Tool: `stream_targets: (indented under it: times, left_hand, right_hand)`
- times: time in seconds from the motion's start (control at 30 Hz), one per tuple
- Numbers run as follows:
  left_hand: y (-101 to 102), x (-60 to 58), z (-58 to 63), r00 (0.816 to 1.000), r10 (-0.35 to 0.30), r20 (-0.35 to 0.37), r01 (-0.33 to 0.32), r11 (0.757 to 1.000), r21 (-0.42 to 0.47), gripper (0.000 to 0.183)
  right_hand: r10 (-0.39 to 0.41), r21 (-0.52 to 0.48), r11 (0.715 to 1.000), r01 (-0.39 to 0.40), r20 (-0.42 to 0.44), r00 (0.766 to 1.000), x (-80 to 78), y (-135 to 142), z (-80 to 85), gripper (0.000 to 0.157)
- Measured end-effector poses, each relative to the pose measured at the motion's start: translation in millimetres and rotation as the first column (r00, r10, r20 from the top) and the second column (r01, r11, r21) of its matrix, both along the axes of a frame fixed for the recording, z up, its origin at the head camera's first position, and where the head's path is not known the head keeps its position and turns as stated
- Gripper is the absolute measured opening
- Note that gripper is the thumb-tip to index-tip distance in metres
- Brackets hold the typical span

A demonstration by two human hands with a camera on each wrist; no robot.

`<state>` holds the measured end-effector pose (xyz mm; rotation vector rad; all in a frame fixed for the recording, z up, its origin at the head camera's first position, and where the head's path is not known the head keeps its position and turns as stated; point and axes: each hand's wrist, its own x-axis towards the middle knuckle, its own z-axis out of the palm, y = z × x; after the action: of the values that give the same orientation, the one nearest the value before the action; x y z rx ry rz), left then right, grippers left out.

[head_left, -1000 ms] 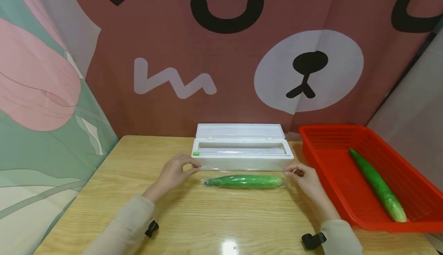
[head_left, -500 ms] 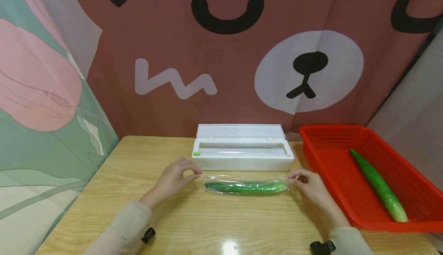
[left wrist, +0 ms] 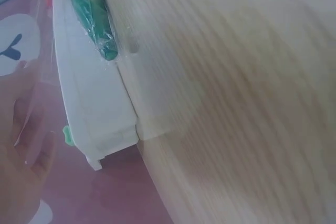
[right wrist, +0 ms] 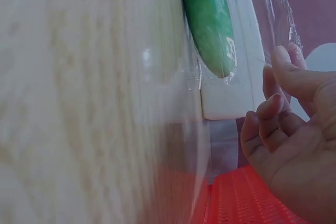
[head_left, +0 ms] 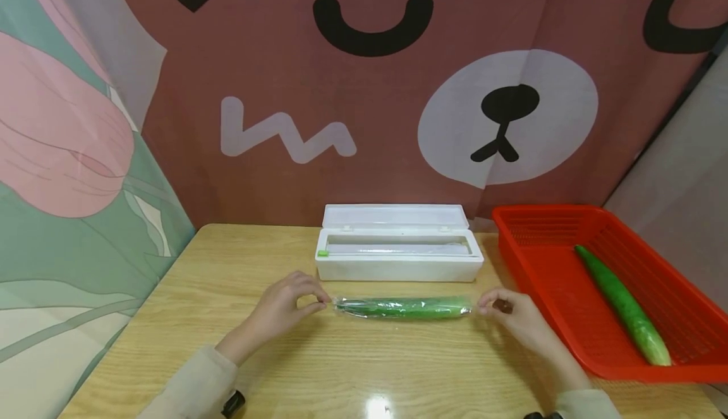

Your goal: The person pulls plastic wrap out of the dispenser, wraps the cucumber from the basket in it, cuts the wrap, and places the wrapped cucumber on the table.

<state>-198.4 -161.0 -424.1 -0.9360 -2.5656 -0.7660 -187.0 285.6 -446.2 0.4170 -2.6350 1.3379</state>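
A cucumber [head_left: 404, 308] lies on the table, covered by clear plastic wrap [right wrist: 273, 9]. At its left end my left hand [head_left: 287, 304] pinches the wrap's far edge between thumb and forefinger. My right hand [head_left: 517, 318] does the same past the right end; in the right wrist view the thumb and forefinger hold the film's edge while the other fingers curl loosely. Behind the cucumber stands a white wrap dispenser box [head_left: 398, 270] with its lid raised and a roll inside. The left wrist view shows my left hand [left wrist: 21, 145] only in part, its fingertips blurred.
A red plastic basket [head_left: 546, 318] stands on the right, holding another cucumber [head_left: 622, 305]. The wooden table [head_left: 364, 368] runs back to a curtain [head_left: 273, 185] with a cartoon bear. A green cutter slider [head_left: 323, 253] sits at the dispenser's left end.
Both hands have drawn the wrap's far edge away from the dispenser, toward me and over the cucumber. The cucumber has shifted slightly toward me. The basket has not moved.
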Motion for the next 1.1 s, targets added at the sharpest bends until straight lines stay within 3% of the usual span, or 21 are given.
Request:
stream_targets:
  times: [0.2, 0.33, 0.5, 0.73, 0.93, 1.1]
  left_hand:
    - [-2, 5.1, -3.7, 0.999, -0.051, -0.003, 0.050, 0.998, -0.043, 0.017]
    - [-1, 6.8, -6.5, 0.996, -0.089, 0.001, 0.089, 0.993, -0.072, 0.019]
    - [0, 10.4, -7.9, 0.992, -0.127, 0.003, 0.126, 0.982, -0.137, 0.021]
    - [2, 12.8, -14.8, 0.980, -0.199, 0.018, 0.199, 0.965, -0.168, 0.018]
    - [5, 13.0, -16.1, 0.968, -0.246, 0.053, 0.252, 0.949, -0.190, 0.017]
    - [8, 13.4, -16.8, 0.964, -0.236, 0.122, 0.259, 0.938, -0.229, 0.018]
  right_hand:
    - [0.050, -0.020, 0.999, -0.050, 0.037, 0.998, 4.7, 1, -3.3, 0.010]
    - [0.098, -0.018, 0.995, -0.099, -0.009, 0.995, 6.8, 1, -8.5, 0.015]
    - [0.131, 0.038, 0.991, -0.128, -0.089, 0.987, 8.0, -1, -12.9, 0.021]
    - [0.097, 0.153, 0.983, -0.100, 0.027, 0.995, 10.3, -4, -9.6, 0.020]
    - [0.156, 0.217, 0.965, -0.147, -0.023, 0.988, 9.7, -5, -9.5, 0.022]
    - [0.174, 0.272, 0.949, -0.163, -0.020, 0.984, 10.1, -5, -7.5, 0.022]
